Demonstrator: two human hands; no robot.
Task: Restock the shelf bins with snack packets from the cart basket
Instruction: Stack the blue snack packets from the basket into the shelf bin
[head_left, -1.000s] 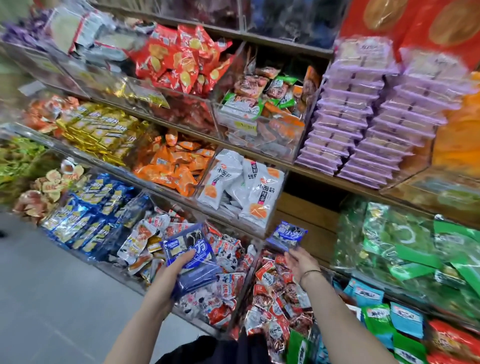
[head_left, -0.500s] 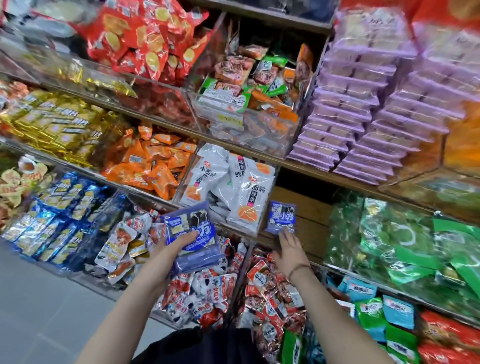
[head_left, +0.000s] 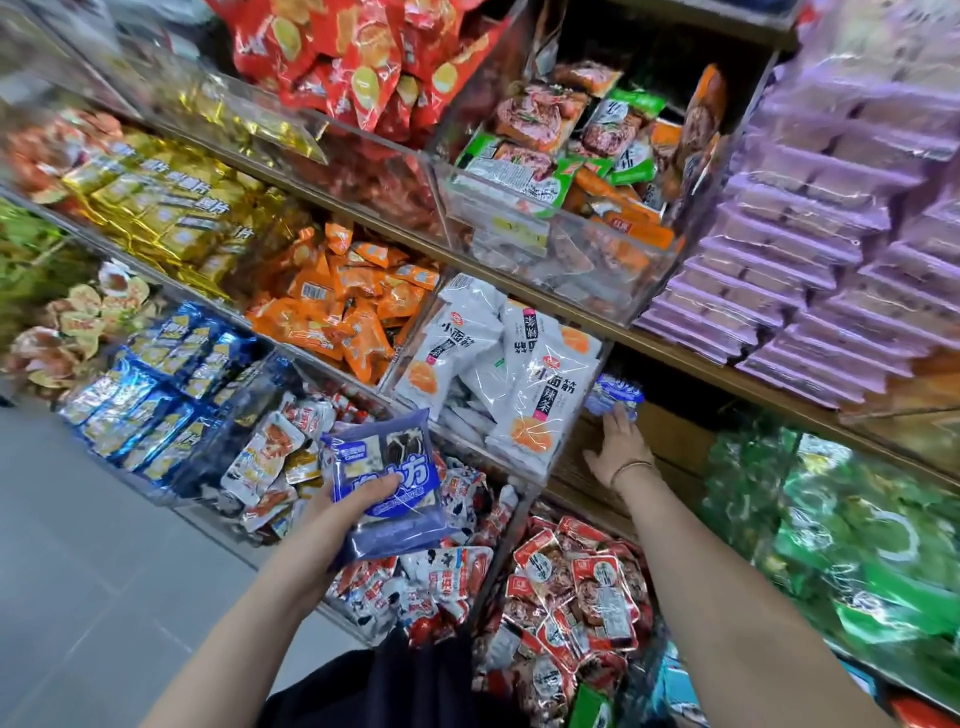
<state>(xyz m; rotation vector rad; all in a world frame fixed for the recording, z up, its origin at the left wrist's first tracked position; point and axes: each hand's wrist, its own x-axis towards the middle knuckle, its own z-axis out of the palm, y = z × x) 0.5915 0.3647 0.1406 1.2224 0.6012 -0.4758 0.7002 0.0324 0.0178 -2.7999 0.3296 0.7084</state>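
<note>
My left hand (head_left: 347, 512) grips a stack of blue snack packets (head_left: 387, 475) above the lower bins, thumb across the top packet. My right hand (head_left: 618, 449) reaches up into a dark wooden shelf gap (head_left: 670, 431) and holds a single blue packet (head_left: 613, 395) at its fingertips, just right of the clear bin of white packets (head_left: 498, 379). The cart basket is out of view.
Clear acrylic bins line the shelves: orange packets (head_left: 343, 306), blue foil packets (head_left: 156, 389), red and white packets (head_left: 436, 577), red meat packets (head_left: 582, 597). Purple packs (head_left: 810, 249) are stacked at the right and green bags (head_left: 852, 545) below them. Grey floor (head_left: 78, 571) lies at the left.
My right hand has lifted the single blue packet up and right into the wooden shelf gap. The left hand has kept its stack and shifted little; the camera has moved closer to the shelves.
</note>
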